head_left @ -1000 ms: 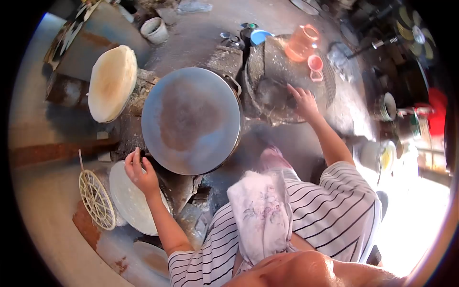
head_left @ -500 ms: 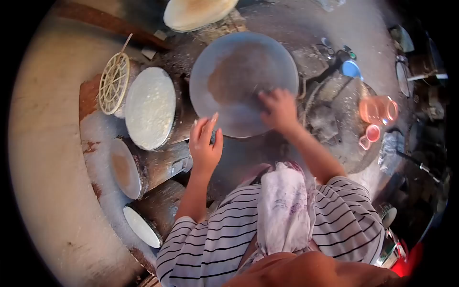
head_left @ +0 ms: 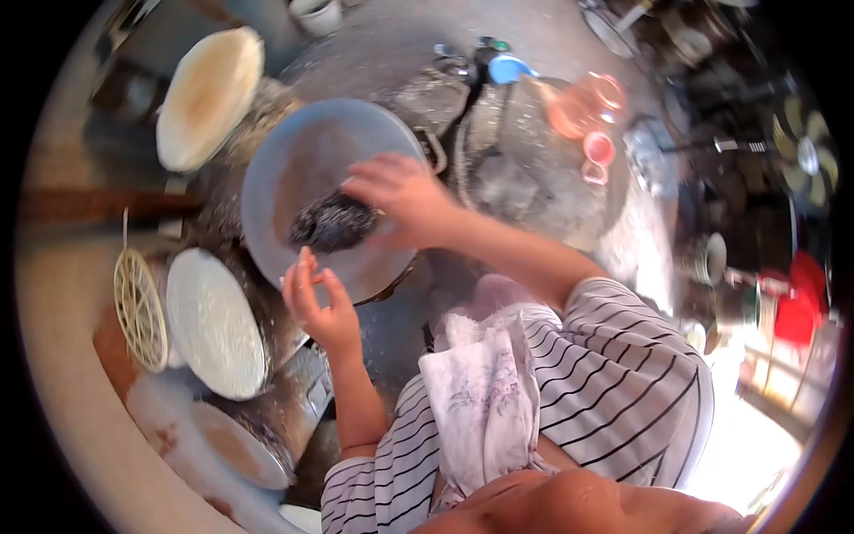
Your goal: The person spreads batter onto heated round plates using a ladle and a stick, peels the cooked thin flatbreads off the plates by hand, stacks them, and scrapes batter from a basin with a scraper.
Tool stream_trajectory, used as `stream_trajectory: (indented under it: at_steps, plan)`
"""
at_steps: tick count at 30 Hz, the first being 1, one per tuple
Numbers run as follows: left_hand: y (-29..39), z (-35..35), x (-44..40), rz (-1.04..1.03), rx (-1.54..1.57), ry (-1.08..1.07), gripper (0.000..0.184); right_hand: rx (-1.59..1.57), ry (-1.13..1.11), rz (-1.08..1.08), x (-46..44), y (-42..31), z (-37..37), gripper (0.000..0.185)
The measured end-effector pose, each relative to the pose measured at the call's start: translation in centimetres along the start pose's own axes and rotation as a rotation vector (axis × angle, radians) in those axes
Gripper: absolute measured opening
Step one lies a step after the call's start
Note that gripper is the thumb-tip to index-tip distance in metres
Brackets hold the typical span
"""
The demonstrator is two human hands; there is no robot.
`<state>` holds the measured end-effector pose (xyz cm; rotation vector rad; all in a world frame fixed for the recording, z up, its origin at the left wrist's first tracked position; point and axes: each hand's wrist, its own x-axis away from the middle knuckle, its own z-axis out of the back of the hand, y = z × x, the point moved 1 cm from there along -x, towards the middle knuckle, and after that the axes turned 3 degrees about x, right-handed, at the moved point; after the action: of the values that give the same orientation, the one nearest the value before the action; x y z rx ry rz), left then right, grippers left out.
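A dark, glossy lump [head_left: 336,222] sits on or just above the round grey pan [head_left: 267,169]; what it is made of is unclear. At its upper right edge is my right hand [head_left: 405,200], blurred by motion, so its grip on the lump cannot be made out. My left hand [head_left: 322,303] is raised by the pan's lower left rim, its fingers apart and nothing in them. Brown staining shows on the pan's surface. Left of my left hand stands a round vessel with a whitish, speckled surface [head_left: 216,322].
A stack of pale flat rounds [head_left: 209,100] lies at upper left, a round lattice rack [head_left: 140,310] at far left. On a round surface [head_left: 543,191] to the right are a pink jug [head_left: 583,105], a pink cup [head_left: 599,149] and a blue bowl [head_left: 510,69].
My right hand has come from the right-hand surface to over the pan, where the dark lump now shows. My left hand stays near the pan's rim. The camera view has swung about.
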<state>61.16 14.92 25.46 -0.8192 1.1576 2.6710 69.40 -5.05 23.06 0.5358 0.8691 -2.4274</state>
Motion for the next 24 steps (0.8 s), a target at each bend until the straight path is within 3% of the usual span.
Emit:
stream_trajectory:
  at_steps: [1,2,4,5,6,8,10,11,14,16,19,20,24]
  plan:
    - [0.7,-0.8,-0.5,-0.013,0.029,0.015,0.034,-0.013,0.025,-0.12,2.0,1.7,3.9,0.052]
    - [1.5,-2.1,-0.9,-0.046,0.061,-0.022,0.034,0.113,-0.084,-0.454,4.5,3.9,7.7,0.053]
    - [3.0,-4.9,-1.7,-0.104,0.111,-0.068,0.034,0.457,-0.071,-0.76,13.9,12.8,11.7,0.054]
    - [4.4,-6.5,-2.1,-0.113,0.162,-0.104,0.034,0.421,-0.279,-1.103,15.2,14.9,15.5,0.062]
    - [5.5,-8.2,-2.1,-0.138,0.155,-0.184,0.034,0.661,-0.135,-1.114,19.1,18.8,15.9,0.071]
    - [8.1,-13.1,-2.3,-0.204,0.132,-0.341,0.034,0.677,-0.093,-1.233,19.3,21.1,17.4,0.075]
    - [10.8,-20.2,-0.7,0.042,0.422,-0.595,0.037,0.557,-0.064,-1.263,19.3,23.7,17.4,0.075]
    - [10.6,-24.5,0.8,0.272,0.522,-0.874,0.043,0.492,-0.047,-1.276,19.4,24.7,17.3,0.075]
    - [13.9,-36.1,3.8,0.971,0.876,-1.168,0.056,-0.337,0.098,-1.41,22.0,28.5,18.8,0.068]
    - [15.9,-41.8,4.7,0.972,0.666,-1.256,0.059,-0.483,0.191,-1.426,23.5,29.2,18.7,0.056]
    - [16.7,-45.6,5.9,0.72,0.711,-1.495,0.062,-0.718,0.181,-1.517,24.2,28.0,19.5,0.05]
    - [17.2,-45.5,7.1,0.788,0.714,-1.342,0.06,-0.728,0.224,-1.512,24.6,27.0,19.5,0.046]
    - [19.0,-45.1,8.9,0.299,0.772,-1.258,0.059,-1.078,0.522,-1.506,28.1,25.0,21.2,0.044]
